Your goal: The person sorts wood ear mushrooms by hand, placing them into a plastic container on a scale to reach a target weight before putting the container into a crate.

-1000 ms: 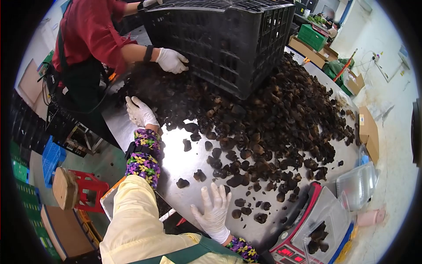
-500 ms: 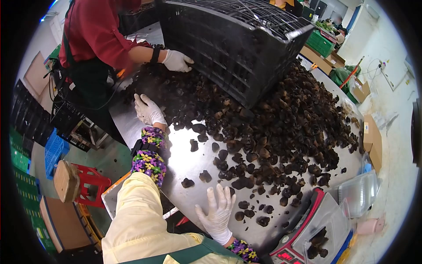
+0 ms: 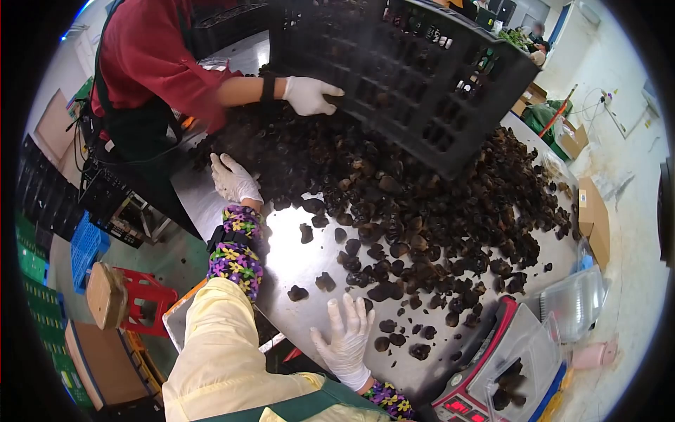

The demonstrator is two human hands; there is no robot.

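- Being held open, with fingers slightly apart and gently bent, the left hand [image 3: 235, 180] is being placed near the left edge of the steel table [image 3: 285, 260], just beside the dark pieces [image 3: 436, 218]; no grip on anything is being shown.
- Nothing is being grasped by the right hand [image 3: 344, 337] either; its fingers are being spread wide by the near edge, with a loose piece [image 3: 368, 304] at the fingertips.
- The dark pieces are being borne across the table, heaped towards the far edge and thinning towards the scale [image 3: 457, 401] at the near right corner.
- A black crate [image 3: 436, 91] is being held tilted over the heap by a co-worker's gloved hand [image 3: 313, 96].
- It is being judged best that the left palm be used as a low wall along the left edge, fingers out from under the crate, and strays be drawn inward without crushing.
- Much of the far edge is being hidden by the crate, itself being cut off at the top; whether either palm is being pressed on anything cannot be told.
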